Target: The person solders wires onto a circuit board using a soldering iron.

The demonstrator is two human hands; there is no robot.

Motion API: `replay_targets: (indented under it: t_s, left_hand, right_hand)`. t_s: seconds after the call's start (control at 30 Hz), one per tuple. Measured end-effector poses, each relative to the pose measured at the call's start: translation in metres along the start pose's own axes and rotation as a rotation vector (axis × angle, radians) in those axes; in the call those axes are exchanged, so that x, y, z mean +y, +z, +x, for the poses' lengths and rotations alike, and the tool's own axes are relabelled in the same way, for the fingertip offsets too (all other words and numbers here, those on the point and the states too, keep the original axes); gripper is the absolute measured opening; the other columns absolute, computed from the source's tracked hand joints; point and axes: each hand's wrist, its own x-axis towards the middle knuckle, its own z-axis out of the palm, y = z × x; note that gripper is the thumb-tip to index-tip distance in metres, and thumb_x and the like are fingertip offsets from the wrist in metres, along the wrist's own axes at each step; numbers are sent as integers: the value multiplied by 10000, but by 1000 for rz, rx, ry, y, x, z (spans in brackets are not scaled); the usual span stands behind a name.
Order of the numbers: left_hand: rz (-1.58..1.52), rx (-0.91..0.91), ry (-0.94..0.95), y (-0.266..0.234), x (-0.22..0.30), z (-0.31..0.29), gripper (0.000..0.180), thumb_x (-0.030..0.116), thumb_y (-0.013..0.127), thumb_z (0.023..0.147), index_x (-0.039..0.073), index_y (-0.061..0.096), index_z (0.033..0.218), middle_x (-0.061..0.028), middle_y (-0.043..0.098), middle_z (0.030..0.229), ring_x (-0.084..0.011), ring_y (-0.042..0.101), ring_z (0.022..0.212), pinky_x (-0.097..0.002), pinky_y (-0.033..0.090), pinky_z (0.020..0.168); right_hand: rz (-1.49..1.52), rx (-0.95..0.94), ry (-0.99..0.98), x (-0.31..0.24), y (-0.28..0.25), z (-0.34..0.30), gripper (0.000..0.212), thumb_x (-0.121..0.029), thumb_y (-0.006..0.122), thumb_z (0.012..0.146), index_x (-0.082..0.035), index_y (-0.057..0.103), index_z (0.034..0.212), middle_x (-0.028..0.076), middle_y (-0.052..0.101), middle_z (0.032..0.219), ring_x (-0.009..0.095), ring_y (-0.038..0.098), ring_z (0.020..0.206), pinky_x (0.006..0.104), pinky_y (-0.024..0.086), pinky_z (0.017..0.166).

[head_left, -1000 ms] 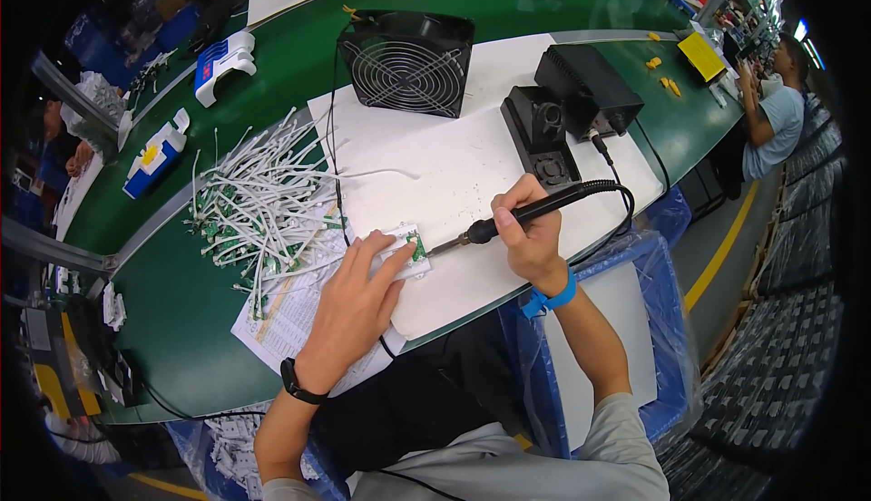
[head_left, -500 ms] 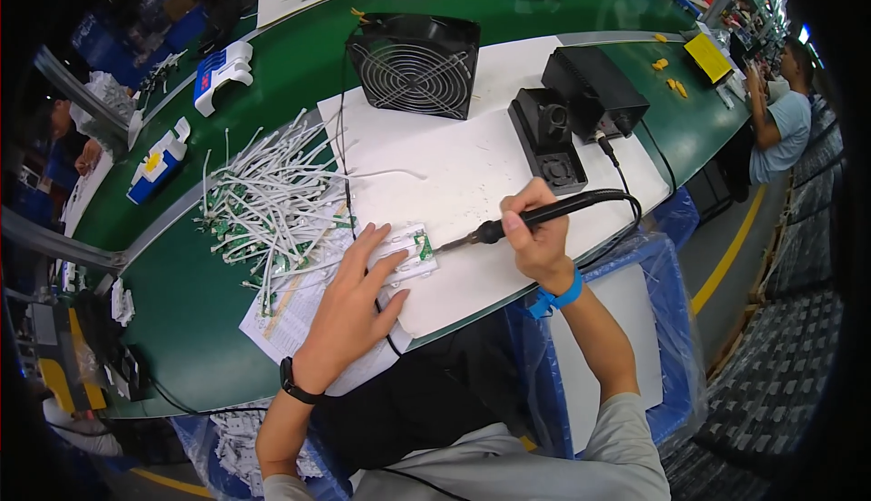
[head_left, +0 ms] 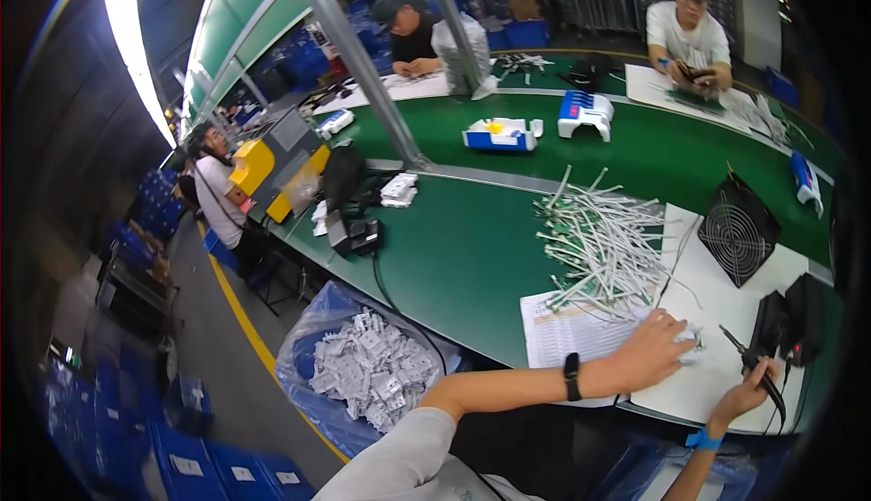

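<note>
My left hand (head_left: 646, 353), with a black wristband, rests over the white paper sheet with its fingers bent round a small white plastic piece (head_left: 694, 341). Only part of that piece shows past the fingertips. In my right hand (head_left: 742, 398), which has a blue band at the wrist, is a black soldering iron (head_left: 749, 359). Its tip points up and left, apart from the white piece. A heap of white cables with green circuit boards (head_left: 603, 247) lies beyond my left hand, next to a printed sheet (head_left: 555, 336).
A black fan (head_left: 739, 229) and a black soldering station (head_left: 798, 320) stand on the right. A blue-lined bin (head_left: 308, 338) of white plastic parts sits below the bench edge. Blue-and-white housings (head_left: 585, 113) stand on the green surface behind. Several people work around the benches.
My view has swung to the left, bringing the parts bin and other workers into sight. The iron's tip has come away from the circuit board on the white piece.
</note>
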Motion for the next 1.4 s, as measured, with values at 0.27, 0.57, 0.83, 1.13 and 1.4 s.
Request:
replay_targets:
  t_s: [0.27, 0.57, 0.83, 1.13, 1.4]
  left_hand:
    - [28, 95, -94, 46, 5, 7, 431, 180, 758, 801, 0, 658, 1179, -208, 545, 1239, -364, 496, 1148, -444, 441, 947]
    - [80, 24, -80, 45, 6, -2, 462, 136, 676, 855, -54, 617, 1272, -267, 529, 1284, -423, 476, 1214, -456, 440, 980]
    - [165, 9, -58, 74, 19, 2, 499, 178, 665, 861, -70, 596, 1289, -243, 556, 1288, -390, 506, 1208, -443, 456, 982]
    - [322, -63, 0, 37, 6, -9, 524, 62, 518, 918, -66, 491, 1425, -385, 510, 1373, -434, 606, 1178, -471, 500, 1016]
    - [1159, -332, 450, 7, 31, 8, 547, 223, 433, 1005, -81, 484, 1457, -337, 616, 1287, -379, 615, 1119, -461, 474, 964]
  right_hand:
    - [-16, -37, -67, -25, 16, 8, 149, -183, 573, 1070, -68, 571, 1165, -13, 552, 960, 49, 487, 809, 189, 370, 662]
    - [-20, -47, -97, -35, 28, 3, 191, -194, 583, 1066, -68, 566, 1208, -31, 473, 808, 48, 390, 704, 202, 314, 610]
    - [40, -16, -62, -32, 13, 10, 179, -178, 583, 1065, -64, 573, 1202, -25, 496, 857, 55, 406, 728, 207, 354, 634]
    - [116, -213, -71, -65, 52, -7, 182, -40, 606, 1004, -65, 553, 1176, 12, 552, 834, 77, 516, 683, 225, 410, 586]
    - [126, -88, -85, -80, 46, 2, 171, -94, 620, 1016, -58, 533, 1158, 10, 553, 763, 63, 488, 631, 212, 358, 538]
